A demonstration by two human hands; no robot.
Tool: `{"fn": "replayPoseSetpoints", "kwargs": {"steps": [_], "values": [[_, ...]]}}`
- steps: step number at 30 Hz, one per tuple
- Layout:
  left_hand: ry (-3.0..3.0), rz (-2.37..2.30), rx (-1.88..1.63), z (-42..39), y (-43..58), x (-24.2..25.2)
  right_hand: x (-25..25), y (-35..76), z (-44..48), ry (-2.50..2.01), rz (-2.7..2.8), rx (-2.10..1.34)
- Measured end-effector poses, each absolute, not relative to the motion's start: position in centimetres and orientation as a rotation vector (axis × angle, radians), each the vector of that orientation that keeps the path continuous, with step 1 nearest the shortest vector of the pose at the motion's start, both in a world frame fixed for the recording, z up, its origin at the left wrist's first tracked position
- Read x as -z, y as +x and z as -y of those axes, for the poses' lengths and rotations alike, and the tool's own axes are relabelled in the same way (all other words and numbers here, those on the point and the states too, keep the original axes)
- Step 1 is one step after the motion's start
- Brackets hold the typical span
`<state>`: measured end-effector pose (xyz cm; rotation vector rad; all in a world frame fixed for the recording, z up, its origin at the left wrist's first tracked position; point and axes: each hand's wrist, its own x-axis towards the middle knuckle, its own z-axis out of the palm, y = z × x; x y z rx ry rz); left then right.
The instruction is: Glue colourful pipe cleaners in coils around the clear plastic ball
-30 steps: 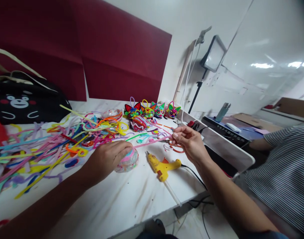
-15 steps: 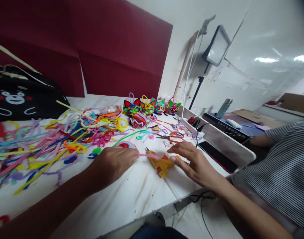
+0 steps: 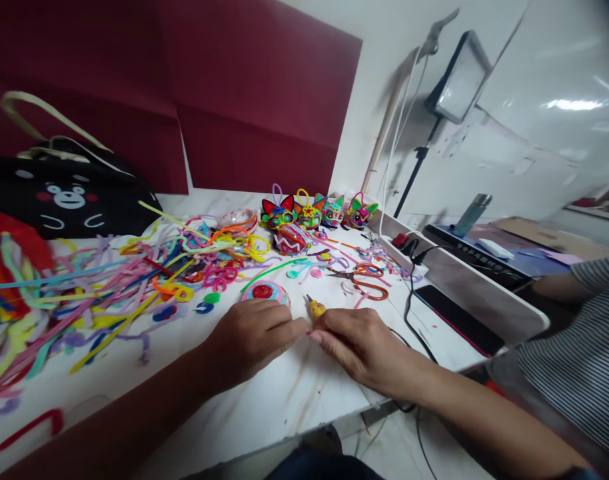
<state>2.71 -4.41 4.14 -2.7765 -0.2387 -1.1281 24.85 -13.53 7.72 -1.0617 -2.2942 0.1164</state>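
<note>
My left hand [image 3: 262, 337] is closed in a pinch over the white table. Its fingertips meet those of my right hand [image 3: 362, 343], which is also pinched. A tiny bit of pink pipe cleaner [image 3: 309, 331] shows between them; the rest is hidden by the fingers. Behind my right hand lies a yellow glue gun [image 3: 315, 309], mostly covered, with its metal nozzle pointing away. Just beyond my left hand rests a round pink and blue piece with a red centre [image 3: 263, 291]. Orange-handled scissors [image 3: 367, 280] lie spread past my right hand.
Tangled colourful pipe cleaners [image 3: 129, 287] cover the table's left side. Several animal-face ornaments [image 3: 309, 213] stand at the back. A black bag [image 3: 69, 193] sits back left. On the right are a phone [image 3: 459, 320], a power cable [image 3: 409, 300] and a person in a striped shirt [image 3: 579, 333].
My right hand has moved left and closed at my left fingertips, covering most of the glue gun. The pink pipe cleaner, earlier sticking out from my left hand, is now nearly hidden. The view has shifted left.
</note>
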Motion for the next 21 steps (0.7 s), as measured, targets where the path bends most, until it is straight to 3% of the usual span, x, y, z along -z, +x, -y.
{"fn": "replayPoseSetpoints", "kwargs": {"steps": [12,17,21], "values": [[-2.533,0.214,1.199,4.4,3.5,-4.0,-6.6,25.1,12.3,-1.043,2.340,0.258],[-2.748,0.424,1.252,5.3,3.8,-4.5,-6.4,24.9,12.5,-0.961,2.284,0.464],[-2.725,0.415,1.308,5.2,3.8,-4.6,-6.2,25.2,12.4,-0.965,2.255,0.424]]}}
